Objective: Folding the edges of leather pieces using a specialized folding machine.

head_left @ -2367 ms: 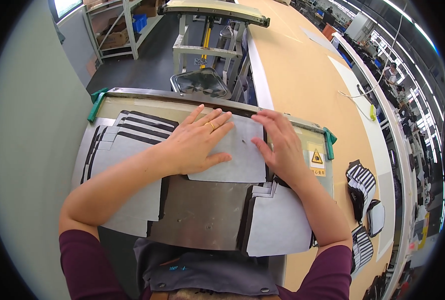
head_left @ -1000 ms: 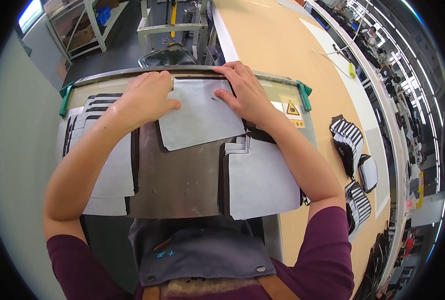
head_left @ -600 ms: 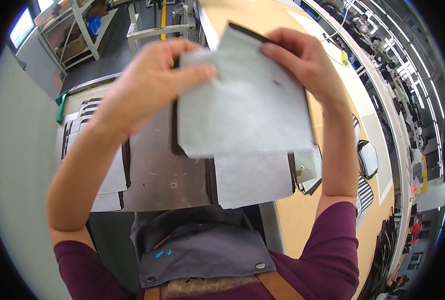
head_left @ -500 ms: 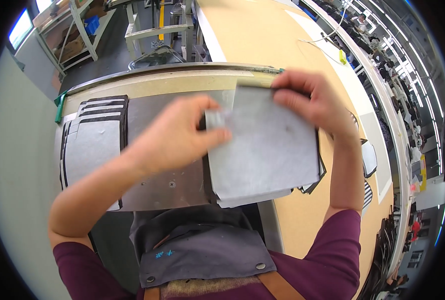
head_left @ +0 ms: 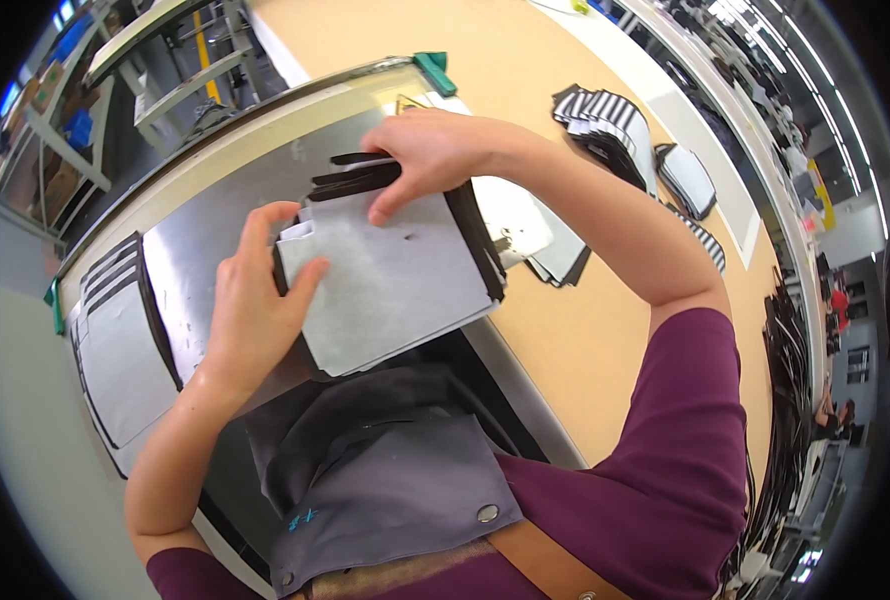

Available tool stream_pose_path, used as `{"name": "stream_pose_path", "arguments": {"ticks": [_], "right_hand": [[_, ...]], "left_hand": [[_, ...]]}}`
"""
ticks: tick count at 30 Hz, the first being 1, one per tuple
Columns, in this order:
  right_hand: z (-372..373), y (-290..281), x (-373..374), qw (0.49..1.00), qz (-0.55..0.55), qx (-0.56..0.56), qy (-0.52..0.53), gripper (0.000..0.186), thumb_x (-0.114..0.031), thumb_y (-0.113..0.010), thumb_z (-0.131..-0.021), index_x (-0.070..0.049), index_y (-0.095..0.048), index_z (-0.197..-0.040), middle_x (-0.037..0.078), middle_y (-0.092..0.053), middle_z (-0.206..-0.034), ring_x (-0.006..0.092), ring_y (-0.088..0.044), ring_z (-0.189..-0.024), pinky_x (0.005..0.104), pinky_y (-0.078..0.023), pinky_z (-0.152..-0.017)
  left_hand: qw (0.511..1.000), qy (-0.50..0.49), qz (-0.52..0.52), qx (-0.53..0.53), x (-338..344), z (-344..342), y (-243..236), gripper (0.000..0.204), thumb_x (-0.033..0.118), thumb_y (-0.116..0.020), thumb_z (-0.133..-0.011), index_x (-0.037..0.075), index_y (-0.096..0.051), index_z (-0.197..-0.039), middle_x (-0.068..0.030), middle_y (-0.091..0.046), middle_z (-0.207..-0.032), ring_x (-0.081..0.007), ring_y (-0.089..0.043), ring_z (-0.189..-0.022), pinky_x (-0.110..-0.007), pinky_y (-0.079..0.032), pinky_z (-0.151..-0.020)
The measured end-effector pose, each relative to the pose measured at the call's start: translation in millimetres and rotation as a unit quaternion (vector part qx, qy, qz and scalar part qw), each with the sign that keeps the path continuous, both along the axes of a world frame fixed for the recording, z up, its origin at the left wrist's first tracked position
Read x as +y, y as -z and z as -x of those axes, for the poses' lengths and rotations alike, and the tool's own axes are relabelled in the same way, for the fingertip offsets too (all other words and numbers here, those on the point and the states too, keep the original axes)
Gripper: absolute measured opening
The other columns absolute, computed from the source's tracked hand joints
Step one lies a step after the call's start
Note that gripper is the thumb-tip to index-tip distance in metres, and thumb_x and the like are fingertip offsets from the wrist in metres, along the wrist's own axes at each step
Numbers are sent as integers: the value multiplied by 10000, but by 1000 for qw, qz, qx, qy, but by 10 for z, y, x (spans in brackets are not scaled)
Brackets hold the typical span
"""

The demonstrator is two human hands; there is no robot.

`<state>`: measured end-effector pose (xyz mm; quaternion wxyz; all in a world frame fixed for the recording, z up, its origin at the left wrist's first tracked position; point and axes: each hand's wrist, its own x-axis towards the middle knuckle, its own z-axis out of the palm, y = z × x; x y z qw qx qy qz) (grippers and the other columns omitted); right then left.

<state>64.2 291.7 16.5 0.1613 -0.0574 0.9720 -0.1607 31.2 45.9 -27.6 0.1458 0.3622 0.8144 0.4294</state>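
Shifted panel (head_left: 390,285) now lying on stack (head_left: 477,238); left hand (head_left: 253,308) spreading unclenched, perhaps guiding side; right hand (head_left: 427,155) perhaps steadying far edge, pinch unclear.

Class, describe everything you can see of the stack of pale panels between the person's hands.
The stack of pale panels lies roughly flat on a metal worktop, edges slightly staggered. Its light grey, roughly four-sided top looks like thin sheet or backed fabric, with a small dark mark. Black layers show along the right, dark strips at the far side, pale tabs at the far left corner. The left grip and right grip each lay a thumb over it.
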Motion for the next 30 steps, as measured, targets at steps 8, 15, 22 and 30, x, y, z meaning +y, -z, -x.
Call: {"name": "stream_pose_path", "arguments": {"ticks": [8, 15, 22, 30], "right_hand": [[-1078, -502, 1112, 960, -21, 226, 164, 483, -305, -753, -747, -19, -667, -1127, 169, -703, -1027, 294, -675, -923, 367, -513, -839], [-1871, -386, 1382, 891, -232, 166, 352, 441, -261, -699, -852, -46, -612, -1226, 199, -681, -1119, 364, -648, -1035, 420, -508, -875], [-1945, 833, 2032, 890, 296, 78, 337, 394, -126, -775, -837, -6, -614, -1176, -54, -627, -986, 53, -561, -931, 245, -473, -824], [-1817, 983, 1686, 930, -149, 145, 303, 557, -121, -775, -774, -33, -565, -1282, 163, -588, -1261, 349, -571, -1142, 416, -457, -988]], "left_hand": [[992, -25, -45, 117, -364, 113, -173, 478, 41, -702, -839, 35, -554, -1293, -53, -623, -966, -104, -564, -754, -254, -465, -679], [983, -43, 9, 176, -705, 248, -280, 328, -8, -645, -863, 12, -613, -1189, -64, -639, -955, -128, -565, -769, -264, -477, -727], [977, -54, 81, 188, -1170, 584, -339, 270, 51, -662, -853, 0, -626, -1116, -95, -660, -921, -195, -606, -879, -314, -456, -818], [950, -97, 225, 193, -1861, 805, -297, 370, 187, -710, -844, 0, -618, -1148, -150, -618, -1155, -326, -555, -1120, -408, -429, -986]]}}
